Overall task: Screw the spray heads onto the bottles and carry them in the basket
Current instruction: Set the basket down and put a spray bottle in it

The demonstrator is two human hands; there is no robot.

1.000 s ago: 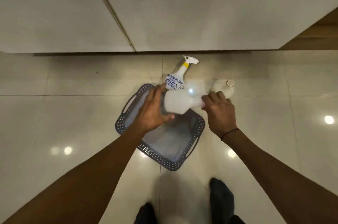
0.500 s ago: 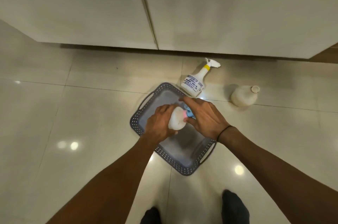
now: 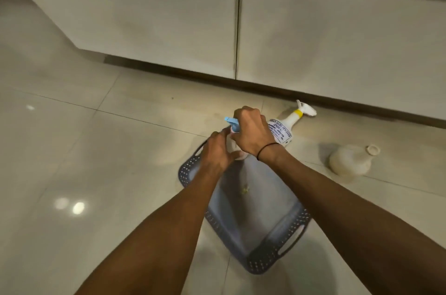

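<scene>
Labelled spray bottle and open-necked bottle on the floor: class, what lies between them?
Only bare floor tile lies between the labelled spray bottle and the open-necked bottle, in the head view.

floor left of basket (image 3: 277, 256): open | right: labelled bottle (image 3: 283, 129), capless bottle (image 3: 350, 162) | behind: cabinet (image 3: 313, 36)

A white bottle (image 3: 235, 150) topped by a light blue spray head (image 3: 232, 124) is held over the far end of the grey perforated basket (image 3: 272, 250), which sits on the floor with nothing in it. Just beyond, a labelled white bottle (image 3: 283, 129) with a yellow-collared white spray head (image 3: 304, 110) fitted leans on the floor. To the right, well apart, an open-necked cream bottle (image 3: 350, 162) lies tilted without a head.
</scene>
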